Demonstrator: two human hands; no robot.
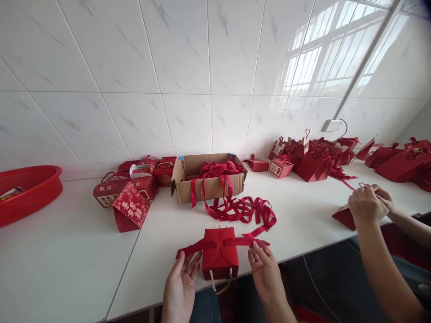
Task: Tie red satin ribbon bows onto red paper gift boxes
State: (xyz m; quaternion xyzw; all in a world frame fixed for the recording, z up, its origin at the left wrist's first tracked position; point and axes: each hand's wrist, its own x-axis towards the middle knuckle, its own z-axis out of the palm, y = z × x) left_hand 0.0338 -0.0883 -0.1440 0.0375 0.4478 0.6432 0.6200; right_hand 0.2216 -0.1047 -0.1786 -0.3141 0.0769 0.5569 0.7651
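Observation:
A small red gift box with a cord handle lies at the near edge of the white table. A red ribbon runs across its top. My left hand pinches the ribbon's left end beside the box. My right hand pinches the ribbon's right end just right of the box. The ribbon trails back into a loose tangle of red ribbons behind the box.
An open cardboard box full of red ribbons stands behind. Finished red gift boxes cluster at left, more along the wall at right. A red basin sits far left. Another person's hands work on a red box at right.

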